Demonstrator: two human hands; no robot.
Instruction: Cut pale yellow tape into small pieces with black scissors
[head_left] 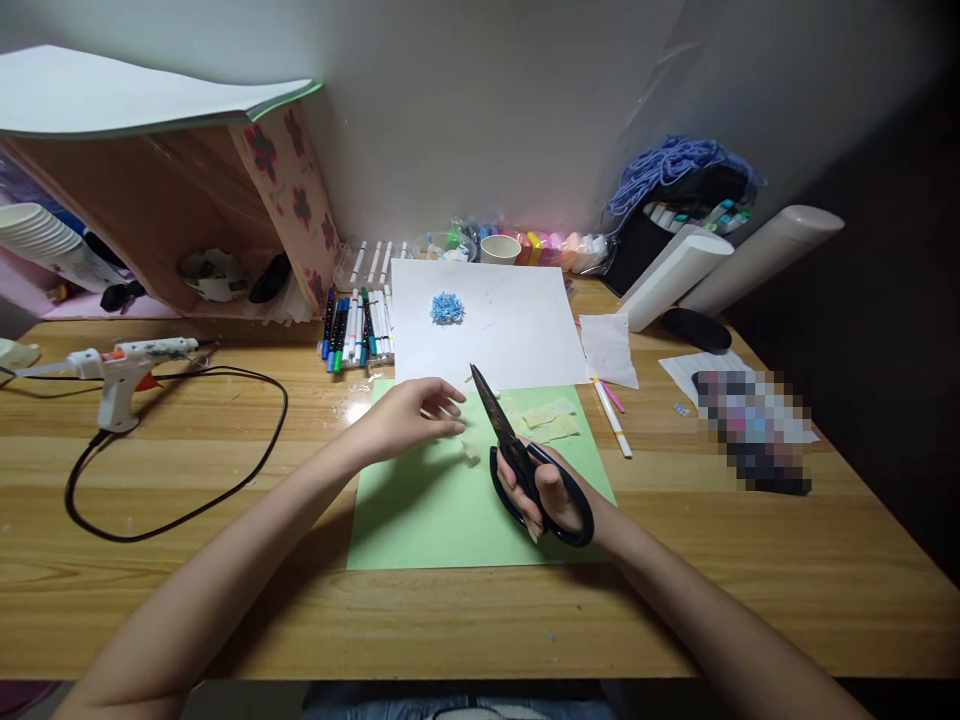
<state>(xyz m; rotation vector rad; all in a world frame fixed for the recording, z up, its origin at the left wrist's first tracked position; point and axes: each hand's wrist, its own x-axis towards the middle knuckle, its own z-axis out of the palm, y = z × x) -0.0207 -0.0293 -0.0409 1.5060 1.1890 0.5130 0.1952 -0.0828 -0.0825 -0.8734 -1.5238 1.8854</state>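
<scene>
My right hand [551,490] holds a pair of black scissors [510,440] by the handles, blades closed and pointing up and away from me. Over the left part of a green sheet of paper [420,530], my left hand [412,415] hovers with loosely bent, parted fingers and nothing in them. Just below its fingertips lies a small pale crumpled scrap [470,453]. Pale yellowish strips [551,418] rest on the green sheet beyond my right hand. Farther back, a fluffy blue clump [448,309] sits on a white sheet of paper [517,325].
A white glue gun [124,380] with a looped black cable lies at left. Several markers [356,325] lie beside the white sheet. A pink box [289,190] stands back left; a paper cup [500,250] stands at the wall. White rolls [679,280] lean at right near a black holder [645,235].
</scene>
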